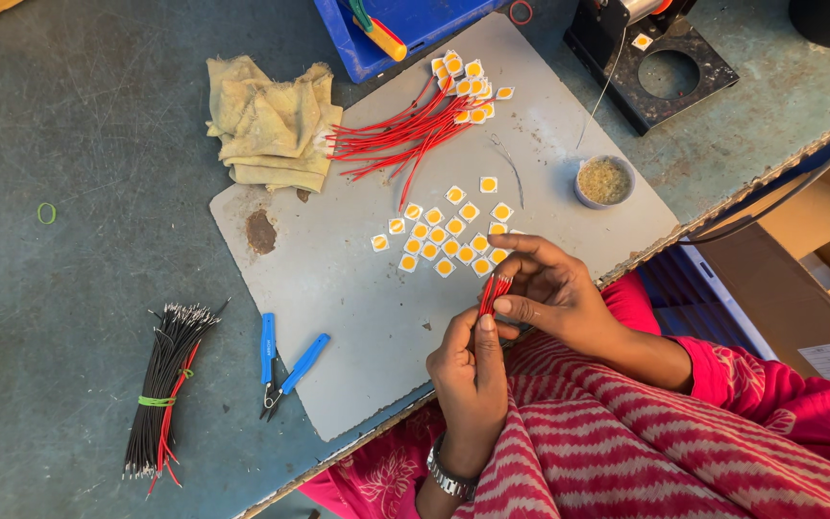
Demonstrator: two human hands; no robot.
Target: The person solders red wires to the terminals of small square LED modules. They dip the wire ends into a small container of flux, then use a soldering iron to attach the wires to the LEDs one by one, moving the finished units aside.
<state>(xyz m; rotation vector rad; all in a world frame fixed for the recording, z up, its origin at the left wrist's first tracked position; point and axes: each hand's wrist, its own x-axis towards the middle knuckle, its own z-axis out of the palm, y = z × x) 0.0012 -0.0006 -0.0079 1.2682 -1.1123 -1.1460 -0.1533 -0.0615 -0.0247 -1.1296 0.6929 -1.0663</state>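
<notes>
My left hand, with a metal watch at the wrist, and my right hand meet at the near edge of a grey mat. Together they pinch a small bunch of short red wires, whose tips stick up between the fingers. Just beyond my right fingers lies a cluster of several small white squares with yellow centres. Farther back on the mat lies a fan of red wires whose far ends are fixed to more such squares.
Blue-handled cutters lie on the mat's left edge. A tied bundle of black wires sits left of it. A crumpled yellowish cloth, a blue tray, a small bowl and a black stand lie behind. A cardboard box is off the table's right.
</notes>
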